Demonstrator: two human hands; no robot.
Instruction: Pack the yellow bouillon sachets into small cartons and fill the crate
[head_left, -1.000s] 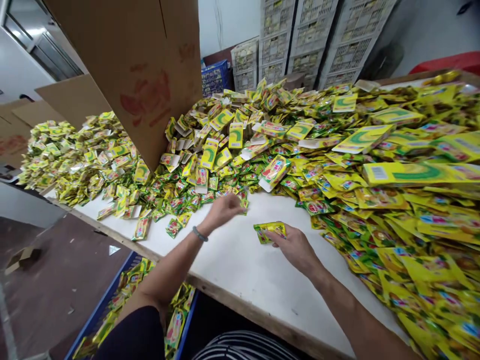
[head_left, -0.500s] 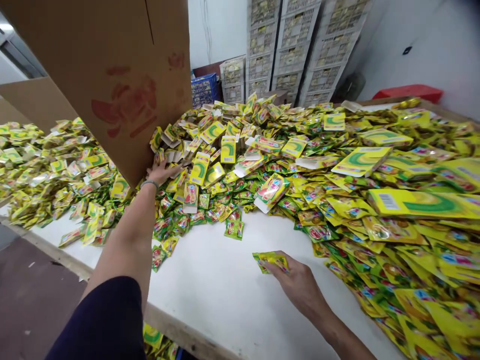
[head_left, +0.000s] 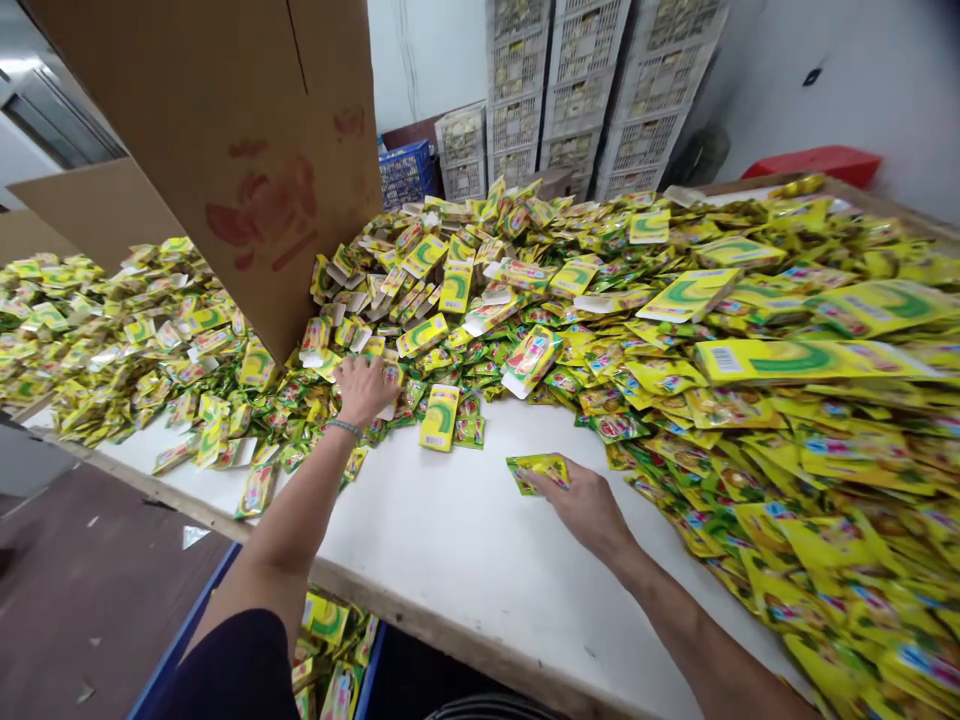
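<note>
Inside the tabletop's [head_left: 450, 545] front edge, the right hand [head_left: 589, 505] grips a packet [head_left: 537, 472]; the left hand [head_left: 363, 388] lies open over boxes [head_left: 424, 336].

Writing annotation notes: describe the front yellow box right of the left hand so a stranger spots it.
Start where the heap meets the white tabletop, at the left hand. Just right is a yellow box with a green curve, beside green sachets. Unlike boxes heaped behind, it juts onto bare tabletop, barcode end nearest the wearer.
</note>
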